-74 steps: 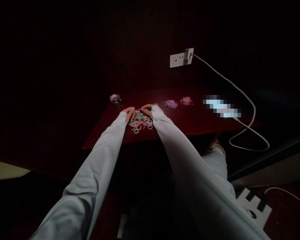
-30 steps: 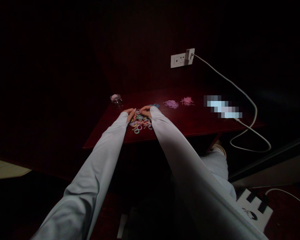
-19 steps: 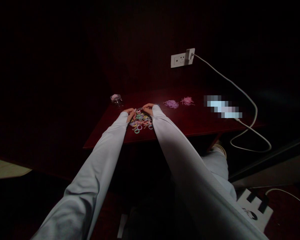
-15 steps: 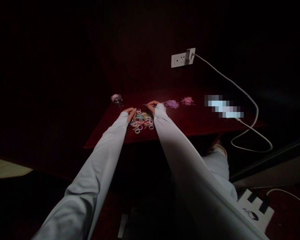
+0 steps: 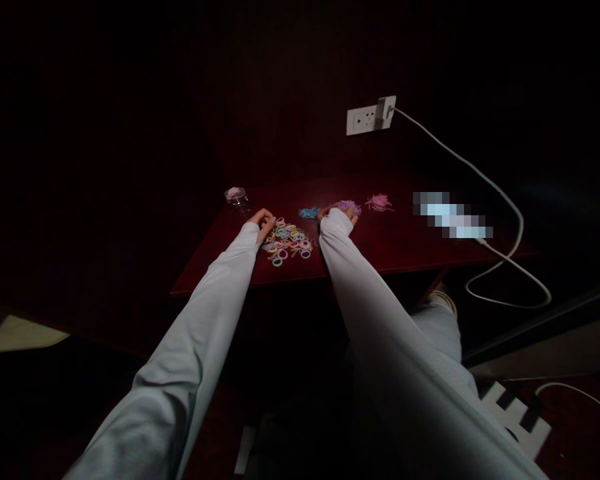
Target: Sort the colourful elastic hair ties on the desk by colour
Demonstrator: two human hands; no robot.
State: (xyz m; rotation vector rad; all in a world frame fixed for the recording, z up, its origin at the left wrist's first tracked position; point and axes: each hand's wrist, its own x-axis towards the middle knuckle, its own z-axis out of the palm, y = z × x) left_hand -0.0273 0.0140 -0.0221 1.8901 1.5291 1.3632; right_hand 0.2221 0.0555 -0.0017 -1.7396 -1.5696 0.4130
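Note:
Over the left edge of a mixed pile of coloured hair ties (image 5: pixel 293 241), my left hand (image 5: pixel 263 224) has its fingers curled in. What it pinches, if anything, is too small to make out. My right hand (image 5: pixel 341 215) reaches down at a purple heap of thin strands (image 5: pixel 347 205), its thumb and fingers apart and partly hidden by the sleeve. Just left of it lies a small blue heap of thin strands (image 5: pixel 309 213). A pink heap of thin strands (image 5: pixel 379 203) is farther right.
A clear jar (image 5: pixel 237 198) with something pink on top stands at the table's (image 5: pixel 210 267) back left. On the right lies a blurred-out bright object (image 5: pixel 450 213) with a white cable (image 5: pixel 510 200) running to a wall socket (image 5: pixel 369 119). A white box-like thing (image 5: pixel 517 410) sits low right.
My right hand has moved right, from above the blue heap to the purple one, and the blue heap now shows. My left hand stays by the hair ties. The view shifts slightly.

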